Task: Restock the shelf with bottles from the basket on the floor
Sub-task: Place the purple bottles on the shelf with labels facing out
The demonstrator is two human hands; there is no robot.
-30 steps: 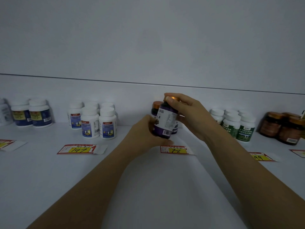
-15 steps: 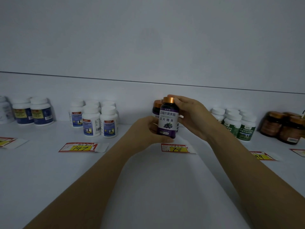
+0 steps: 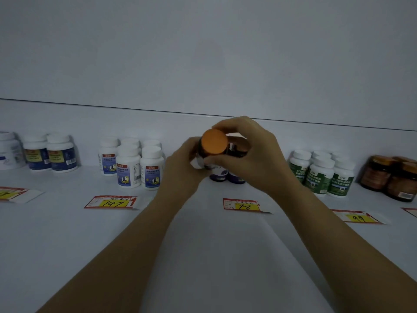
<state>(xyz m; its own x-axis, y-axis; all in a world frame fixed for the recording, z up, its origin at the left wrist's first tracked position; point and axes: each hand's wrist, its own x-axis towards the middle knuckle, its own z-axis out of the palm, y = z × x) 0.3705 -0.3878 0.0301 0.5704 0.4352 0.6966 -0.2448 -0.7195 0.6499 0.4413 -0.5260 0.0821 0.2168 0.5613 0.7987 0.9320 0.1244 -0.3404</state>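
Bottle (image 3: 214, 142) has tipped from upright, orange cap now toward the camera. Left hand (image 3: 180, 166) and right hand (image 3: 255, 159) both grip it above the shelf (image 3: 203, 245), just before the matching bottles (image 3: 234, 177). Placement judged outstanding.

Bottle (image 3: 214, 145) between left hand (image 3: 180, 170) and right hand (image 3: 252, 159) above shelf (image 3: 203, 256), other bottles (image 3: 140, 166) behind, price tags (image 3: 242, 205) in front

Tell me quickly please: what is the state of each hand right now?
The left hand grips the orange-capped bottle at its side.
The right hand grips the same bottle near its cap.
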